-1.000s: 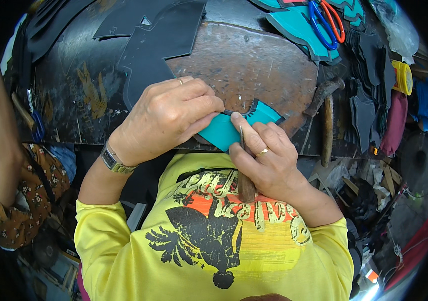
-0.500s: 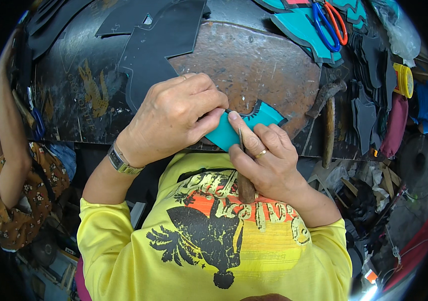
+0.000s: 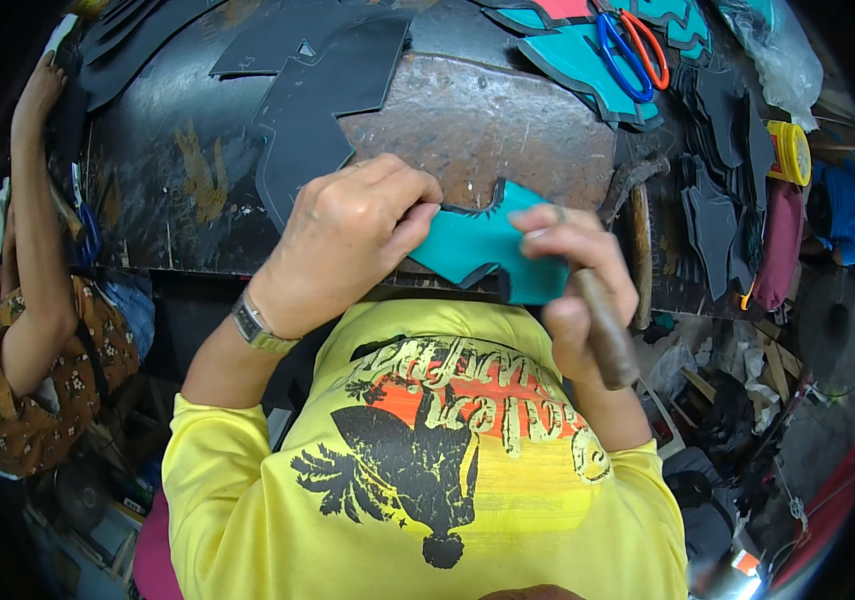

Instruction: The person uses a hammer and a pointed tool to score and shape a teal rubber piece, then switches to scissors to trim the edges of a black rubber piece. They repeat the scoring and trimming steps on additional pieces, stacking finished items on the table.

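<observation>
A teal cut piece [image 3: 459,245] of flat sheet material, edged in black with small notches along a curve, lies at the near edge of the workbench. My left hand [image 3: 352,235] pinches its left end between thumb and fingers. My right hand [image 3: 587,255], blurred by motion, is at the right end of the piece, fingers over it. A tool with a wooden handle [image 3: 605,335] is gripped in that hand, the handle pointing down toward me. The working end of this tool is hidden.
Dark sheet pieces [image 3: 332,90] lie on the dark bench [image 3: 147,215]. Blue-handled scissors [image 3: 624,60] rest on teal pieces at the back right. A hammer [image 3: 641,240] lies right of my right hand, near a yellow tub [image 3: 788,153]. Another person's arm [image 3: 39,240] reaches in at left.
My right hand has shifted right along the teal piece, turning the wooden-handled tool, and more of the piece shows. My left hand keeps its pinch. The other person's arm has reached farther up.
</observation>
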Motion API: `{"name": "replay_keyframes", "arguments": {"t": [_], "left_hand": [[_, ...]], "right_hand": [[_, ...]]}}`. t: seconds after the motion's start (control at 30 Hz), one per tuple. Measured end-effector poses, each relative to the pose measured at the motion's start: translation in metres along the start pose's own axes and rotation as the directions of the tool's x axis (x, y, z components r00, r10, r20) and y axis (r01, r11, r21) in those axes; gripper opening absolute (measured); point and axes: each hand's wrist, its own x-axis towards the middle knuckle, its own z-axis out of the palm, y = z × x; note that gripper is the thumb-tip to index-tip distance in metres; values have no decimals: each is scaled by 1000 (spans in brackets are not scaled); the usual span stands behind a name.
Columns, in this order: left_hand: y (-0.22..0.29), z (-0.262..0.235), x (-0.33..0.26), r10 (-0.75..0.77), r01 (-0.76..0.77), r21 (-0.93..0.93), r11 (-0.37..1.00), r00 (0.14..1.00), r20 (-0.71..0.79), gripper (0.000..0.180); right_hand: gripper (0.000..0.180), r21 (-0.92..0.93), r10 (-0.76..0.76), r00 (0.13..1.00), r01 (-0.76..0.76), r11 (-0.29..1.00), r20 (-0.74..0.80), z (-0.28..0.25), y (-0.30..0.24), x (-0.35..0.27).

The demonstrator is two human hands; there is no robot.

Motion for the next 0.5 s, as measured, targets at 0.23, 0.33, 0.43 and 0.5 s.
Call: {"name": "replay_keyframes", "arguments": {"t": [0.23, 0.33, 0.43, 0.5], "left_hand": [[10, 27, -10, -54, 53, -9, 999, 981, -185, 12], [6, 24, -12, -71, 57, -76, 995, 979, -189, 12], [2, 22, -10, -41, 25, -85, 996, 980, -193, 11], [2, 22, -9, -55, 39, -86, 996, 980, -189, 11]], "right_hand": [[16, -57, 135, 986, -141, 988, -102, 29, 11, 5], [25, 18, 86, 973, -84, 996, -215, 43, 17, 4], [28, -88, -95, 986, 83, 993, -137, 43, 23, 3], [28, -127, -186, 977, 172, 977, -107, 41, 26, 2]]}}
